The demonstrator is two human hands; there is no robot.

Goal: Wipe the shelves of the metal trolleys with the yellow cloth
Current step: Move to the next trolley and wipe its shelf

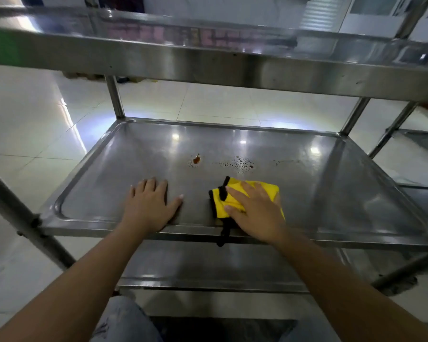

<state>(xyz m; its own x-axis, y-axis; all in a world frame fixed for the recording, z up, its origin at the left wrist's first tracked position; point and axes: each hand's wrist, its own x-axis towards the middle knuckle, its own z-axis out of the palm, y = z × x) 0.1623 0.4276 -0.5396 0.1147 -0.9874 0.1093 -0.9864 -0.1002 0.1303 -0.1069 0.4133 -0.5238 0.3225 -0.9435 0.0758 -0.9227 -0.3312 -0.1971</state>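
Stainless steel fills most of my view: a metal trolley with tiered shelves (232, 60), its top shelf running as a wide shiny band across the upper part of the frame. Beneath it, the middle shelf of brushed steel with a raised rim (307, 174) spreads across the centre, and a lower shelf (208, 265) shows as a darker strip below its front edge. A pale glossy tiled floor (22, 124) lies to the left and behind. At the right edge of the frame I see part of a second metal trolley (415, 141), standing just beside the first.

I see two bare forearms rising from the bottom corners of the frame. The left hand (150, 206) lies flat on the middle shelf, left of centre, fingers straight and close together, holding nothing. The right hand (255, 211) lies palm down on a folded yellow cloth with black edging (235, 193), fingers spread and straight, pressing it against the shelf near the front rim. A black loop from the cloth hangs over that rim.

Just beyond the cloth, toward the centre of the frame, I see a scatter of small dark specks (242, 164), and to their left a small reddish-brown stain (196, 159). At the bottom centre, a patch of pale blue denim (124, 322) shows.
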